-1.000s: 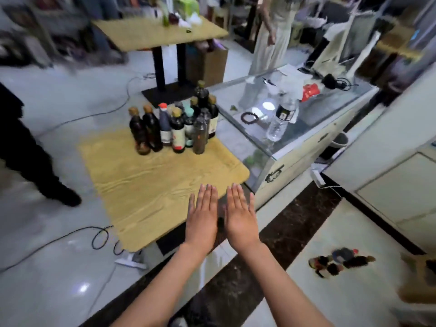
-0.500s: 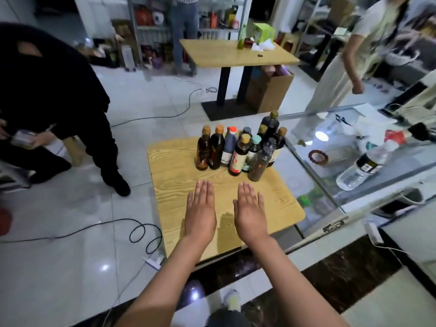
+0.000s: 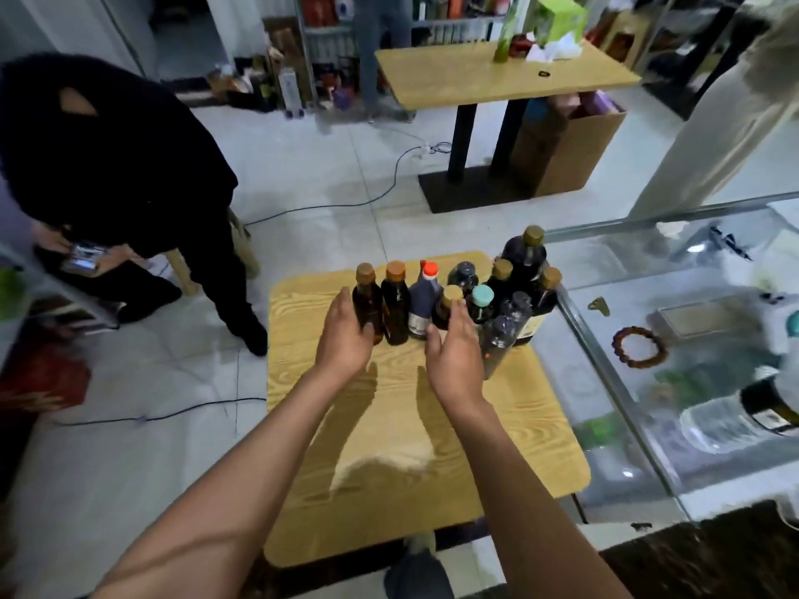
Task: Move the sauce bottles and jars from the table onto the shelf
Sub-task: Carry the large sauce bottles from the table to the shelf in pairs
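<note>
Several sauce bottles stand in a tight cluster at the far side of a small wooden table (image 3: 402, 469). The leftmost is a brown bottle with a tan cap (image 3: 367, 302); beside it stand a dark orange-capped bottle (image 3: 395, 306) and a grey red-tipped bottle (image 3: 423, 302). A tall dark gold-capped bottle (image 3: 525, 257) stands at the back right, a clear slim one (image 3: 499, 339) at the front right. My left hand (image 3: 346, 339) is open, its fingers right by the leftmost bottle. My right hand (image 3: 454, 356) is open in front of a small gold-capped bottle (image 3: 447, 302). Neither hand holds anything.
A glass display counter (image 3: 614, 382) adjoins the table on the right, with a bead bracelet (image 3: 640, 347) and a plastic bottle on top. A person in black (image 3: 112, 166) crouches at the left. Cables (image 3: 151, 419) cross the floor. A second wooden table (image 3: 475, 80) and stocked shelves (image 3: 328, 49) stand behind.
Both hands have reached forward from flat over the table's near half to the bottle cluster, fingers now curling. The view has come closer to the table.
</note>
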`<state>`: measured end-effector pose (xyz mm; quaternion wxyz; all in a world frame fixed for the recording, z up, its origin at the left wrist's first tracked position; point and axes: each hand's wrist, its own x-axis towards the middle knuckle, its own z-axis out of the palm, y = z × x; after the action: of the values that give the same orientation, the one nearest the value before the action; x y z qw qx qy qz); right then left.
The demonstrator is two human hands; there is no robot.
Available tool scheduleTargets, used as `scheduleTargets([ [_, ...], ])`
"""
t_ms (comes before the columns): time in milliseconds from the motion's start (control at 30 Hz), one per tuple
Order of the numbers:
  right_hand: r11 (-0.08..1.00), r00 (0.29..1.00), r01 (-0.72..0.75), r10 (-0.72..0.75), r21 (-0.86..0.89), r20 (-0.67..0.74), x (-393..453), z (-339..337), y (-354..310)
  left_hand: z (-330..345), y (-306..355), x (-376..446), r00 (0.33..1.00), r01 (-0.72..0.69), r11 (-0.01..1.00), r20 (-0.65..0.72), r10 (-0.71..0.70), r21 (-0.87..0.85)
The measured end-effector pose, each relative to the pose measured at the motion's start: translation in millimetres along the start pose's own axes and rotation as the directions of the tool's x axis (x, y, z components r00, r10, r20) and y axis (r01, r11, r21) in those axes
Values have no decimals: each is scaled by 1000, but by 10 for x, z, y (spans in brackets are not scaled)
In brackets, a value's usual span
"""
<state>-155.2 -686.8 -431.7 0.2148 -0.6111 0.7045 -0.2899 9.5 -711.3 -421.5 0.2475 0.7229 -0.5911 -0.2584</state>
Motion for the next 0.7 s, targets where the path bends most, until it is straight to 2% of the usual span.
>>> scheduleTargets([
  [100,1000,999,18,-17,7,-29,350,-79,12,24,169,479,994,94,993,-53,-98,-72],
  [200,990,989,139,-139,-5,-45,587,-83,-66,70,242,800,995,75,991,-61,-82,-110],
  [267,973,973,231,-231,4,-5,759,-37,-175,113,236,950,997,70,991,-36,-74,-113],
  [333,967,964,254,-256,30,67,916,44,-289,165,170,1018,997,76,990,6,-75,-117],
  [533,980,929,200,-188,-6,319,1303,333,-452,226,-25,1035,997,72,962,-17,-80,-262],
  [700,992,937,21,-63,124,344,1303,579,-346,200,-123,936,996,59,965,-54,-75,-255],
])
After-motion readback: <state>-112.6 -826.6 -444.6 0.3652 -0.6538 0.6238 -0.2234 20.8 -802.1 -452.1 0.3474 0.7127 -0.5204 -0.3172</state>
